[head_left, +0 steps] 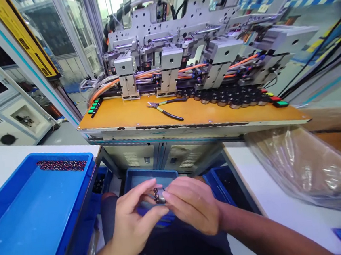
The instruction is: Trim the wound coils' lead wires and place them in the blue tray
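Note:
A small metal cylindrical part [160,195] with a dark, knobbly end is held over my lap. My right hand [193,204] is closed on it, with the thumb and fingertips pinching its right side. My left hand [134,220] curves around the left side, thumb and index finger spread apart. Some left fingers lie behind the part, and whether they touch it is hard to see. Below the hands sits a blue bin [151,175], partly hidden by them.
Ahead, an orange bench top [120,116] carries cutting pliers [168,109], several dark-topped metal cylinders [225,95] and a machine [171,58]. A blue tray [30,215] on the left holds small dark-red parts [61,165]. Clear plastic bagging [312,169] covers the right table.

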The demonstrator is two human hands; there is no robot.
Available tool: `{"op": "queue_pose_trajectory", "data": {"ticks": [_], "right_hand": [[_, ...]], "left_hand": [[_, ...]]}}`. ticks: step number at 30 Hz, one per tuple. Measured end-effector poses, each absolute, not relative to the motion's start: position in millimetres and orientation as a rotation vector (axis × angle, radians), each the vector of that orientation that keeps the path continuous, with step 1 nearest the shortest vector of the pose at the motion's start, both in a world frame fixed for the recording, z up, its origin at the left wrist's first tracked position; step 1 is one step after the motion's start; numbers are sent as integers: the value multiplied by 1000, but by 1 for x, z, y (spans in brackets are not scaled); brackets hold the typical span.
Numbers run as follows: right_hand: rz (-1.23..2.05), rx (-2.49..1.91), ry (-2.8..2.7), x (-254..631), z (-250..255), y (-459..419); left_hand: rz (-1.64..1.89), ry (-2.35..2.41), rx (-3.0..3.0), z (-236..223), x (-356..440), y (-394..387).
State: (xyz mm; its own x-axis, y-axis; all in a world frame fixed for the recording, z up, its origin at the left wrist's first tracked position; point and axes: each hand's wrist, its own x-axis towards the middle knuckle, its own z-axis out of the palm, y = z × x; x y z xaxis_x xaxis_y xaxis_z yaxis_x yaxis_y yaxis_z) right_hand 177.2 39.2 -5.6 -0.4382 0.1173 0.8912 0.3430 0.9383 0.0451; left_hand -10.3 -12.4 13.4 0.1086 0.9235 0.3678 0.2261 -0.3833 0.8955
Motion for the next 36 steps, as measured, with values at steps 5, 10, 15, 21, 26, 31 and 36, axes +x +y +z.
{"op": "queue_pose_trajectory", "data": {"ticks": [5, 10, 15, 21, 26, 31, 36], "right_hand": [[105, -539, -1906, 169, 3, 23], [344, -575, -1852, 167, 18, 15], [637, -643, -1683, 168, 19, 15], [774, -734, -1644, 180, 19, 19], [249, -722, -1906, 213, 35, 25], [-602, -140, -2227, 211, 52, 36], [-484, -297, -2356, 196, 53, 42]], "left_hand": [[1329, 1144, 1899, 17, -11, -2], [1361, 1107, 1932, 12, -12, -4], [1343, 1021, 1609, 14, -10, -7], [1402, 1015, 1657, 15, -8, -5], [1382, 1157, 2021, 18, -13, -5], [1290, 1139, 2248, 28, -9, -5], [1267, 1123, 2219, 28, -11, -8]]}}
